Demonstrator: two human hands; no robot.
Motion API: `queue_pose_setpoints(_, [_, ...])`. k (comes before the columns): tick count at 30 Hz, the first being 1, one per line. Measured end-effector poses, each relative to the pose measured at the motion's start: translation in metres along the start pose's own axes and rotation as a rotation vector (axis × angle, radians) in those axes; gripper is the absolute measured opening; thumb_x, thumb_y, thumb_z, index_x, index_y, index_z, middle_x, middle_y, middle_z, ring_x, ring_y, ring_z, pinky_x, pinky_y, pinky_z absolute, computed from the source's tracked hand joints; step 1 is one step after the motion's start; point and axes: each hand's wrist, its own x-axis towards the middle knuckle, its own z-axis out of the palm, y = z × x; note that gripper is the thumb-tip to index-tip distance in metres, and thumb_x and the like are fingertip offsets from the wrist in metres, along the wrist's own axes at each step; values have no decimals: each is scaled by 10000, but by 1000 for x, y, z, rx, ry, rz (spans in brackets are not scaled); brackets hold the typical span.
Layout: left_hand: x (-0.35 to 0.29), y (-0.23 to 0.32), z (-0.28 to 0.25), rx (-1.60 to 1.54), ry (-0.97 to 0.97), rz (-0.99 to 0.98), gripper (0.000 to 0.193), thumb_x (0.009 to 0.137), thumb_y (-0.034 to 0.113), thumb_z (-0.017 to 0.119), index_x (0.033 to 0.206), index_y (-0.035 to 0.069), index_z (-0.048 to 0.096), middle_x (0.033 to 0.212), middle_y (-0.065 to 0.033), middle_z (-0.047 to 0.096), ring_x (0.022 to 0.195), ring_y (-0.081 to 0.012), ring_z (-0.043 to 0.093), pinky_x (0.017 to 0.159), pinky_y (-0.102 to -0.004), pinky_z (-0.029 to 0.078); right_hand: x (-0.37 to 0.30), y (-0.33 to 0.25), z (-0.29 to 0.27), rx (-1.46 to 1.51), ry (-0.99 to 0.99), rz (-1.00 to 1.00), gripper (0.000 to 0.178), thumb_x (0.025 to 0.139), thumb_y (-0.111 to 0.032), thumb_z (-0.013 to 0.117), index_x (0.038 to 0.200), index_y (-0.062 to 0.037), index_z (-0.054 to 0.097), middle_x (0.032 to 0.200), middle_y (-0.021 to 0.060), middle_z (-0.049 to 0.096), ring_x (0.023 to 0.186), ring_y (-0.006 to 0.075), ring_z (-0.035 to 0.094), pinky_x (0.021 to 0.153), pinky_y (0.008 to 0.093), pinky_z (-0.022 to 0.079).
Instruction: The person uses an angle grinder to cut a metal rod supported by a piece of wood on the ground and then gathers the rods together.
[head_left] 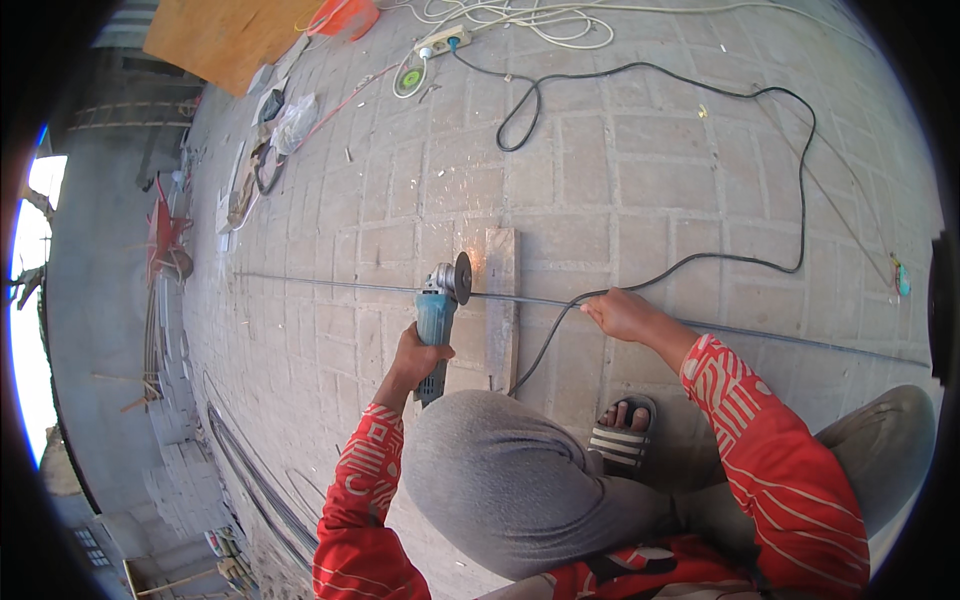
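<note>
My left hand [418,357] is wrapped round the body of a teal angle grinder [434,318]. The grinder's dark cutting disc [462,279] meets a long thin metal rod [540,299], and orange sparks fly away from me off the contact. Under the rod, just right of the disc, lies a wooden plank [503,345]. Right of the plank, my right hand [625,314] grips the rod with closed fingers. The rod runs far out to both sides, low over the paving. A black power cord [553,350] passes over the rod near my right hand.
The cord loops across the brick paving [660,190] to a power strip [443,42] at the far side, beside coiled white cable [560,25]. An orange bucket [343,18] and a wooden board [215,40] stand far left. My sandalled foot [622,430] is near the rod.
</note>
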Motion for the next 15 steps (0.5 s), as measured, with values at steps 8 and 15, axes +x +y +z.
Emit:
queue_pose_setpoints(8, [2, 3, 0, -18, -13, -15, 538, 631, 99, 788, 1105, -64, 593, 910, -129, 672, 803, -237, 661, 738, -376, 543, -2, -6, -6, 8, -20, 16, 430, 1037, -375, 465, 897, -30, 681, 846, 252, 673, 834, 462, 651, 750, 543, 511])
queue_pose_setpoints(15, [6, 3, 2, -24, -13, -11, 548, 631, 104, 792, 1111, -68, 592, 914, -130, 672, 803, -236, 661, 737, -376, 543, -2, -4, -5, -9, -21, 17, 432, 1039, -376, 458, 906, -31, 682, 858, 252, 678, 842, 459, 653, 751, 542, 510])
